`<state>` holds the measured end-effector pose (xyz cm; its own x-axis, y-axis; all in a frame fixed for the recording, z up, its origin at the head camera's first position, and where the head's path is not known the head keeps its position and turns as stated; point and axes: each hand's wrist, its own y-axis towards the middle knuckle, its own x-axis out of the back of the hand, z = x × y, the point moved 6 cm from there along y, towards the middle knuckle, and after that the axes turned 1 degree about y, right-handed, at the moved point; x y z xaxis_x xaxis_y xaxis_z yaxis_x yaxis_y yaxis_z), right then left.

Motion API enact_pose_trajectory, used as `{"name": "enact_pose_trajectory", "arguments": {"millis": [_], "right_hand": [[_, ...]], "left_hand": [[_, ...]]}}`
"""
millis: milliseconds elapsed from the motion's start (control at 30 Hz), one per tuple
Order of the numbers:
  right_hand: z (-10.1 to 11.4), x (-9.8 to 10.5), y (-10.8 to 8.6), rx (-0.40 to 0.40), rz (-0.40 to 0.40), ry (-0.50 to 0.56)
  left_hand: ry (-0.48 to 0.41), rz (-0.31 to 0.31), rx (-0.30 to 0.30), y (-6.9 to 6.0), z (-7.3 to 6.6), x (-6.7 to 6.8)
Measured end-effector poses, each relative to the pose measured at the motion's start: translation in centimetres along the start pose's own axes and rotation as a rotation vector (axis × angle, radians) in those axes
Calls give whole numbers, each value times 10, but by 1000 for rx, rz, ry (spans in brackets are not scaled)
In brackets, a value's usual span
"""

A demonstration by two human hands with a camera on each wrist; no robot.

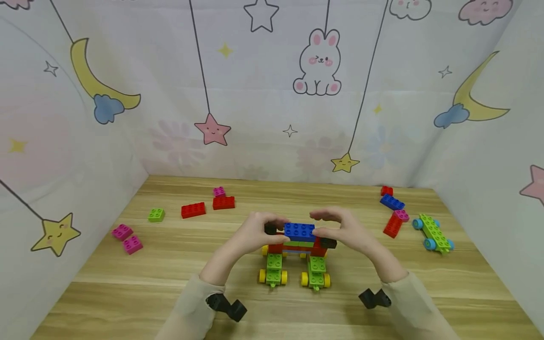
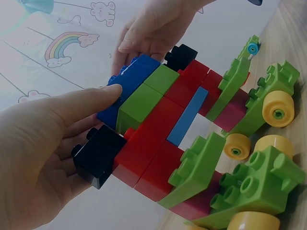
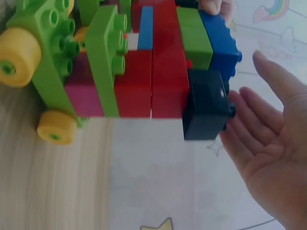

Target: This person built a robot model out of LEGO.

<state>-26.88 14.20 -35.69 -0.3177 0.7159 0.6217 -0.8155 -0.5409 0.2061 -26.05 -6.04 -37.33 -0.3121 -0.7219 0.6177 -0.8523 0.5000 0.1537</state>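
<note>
Blue brick (image 1: 299, 232) atop the wheeled build (image 1: 297, 244): the left hand (image 1: 256, 231) pinches one end. Beside it, the right hand (image 1: 347, 229) gapes wide, gripping nothing.

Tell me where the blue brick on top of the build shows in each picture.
Head: blue brick, right of and below centre, between the left hand and right hand.
Left wrist: blue brick, left of and above centre.
Right wrist: blue brick, upper right.
Shared landmark: the light green bricks it sits on.

2 beige sleeves (image 1: 193, 302), 1 blocky black device (image 1: 218, 302) on each
</note>
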Motion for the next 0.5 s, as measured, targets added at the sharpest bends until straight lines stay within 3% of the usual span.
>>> {"name": "enact_pose_trajectory", "arguments": {"millis": [200, 500], "right_hand": [[-6, 28, -5, 13, -166, -101], [-42, 85, -18, -72, -365, -189]], "left_hand": [[2, -9, -2, 0, 0, 0], [-6, -7, -4, -1, 1, -1]]}}
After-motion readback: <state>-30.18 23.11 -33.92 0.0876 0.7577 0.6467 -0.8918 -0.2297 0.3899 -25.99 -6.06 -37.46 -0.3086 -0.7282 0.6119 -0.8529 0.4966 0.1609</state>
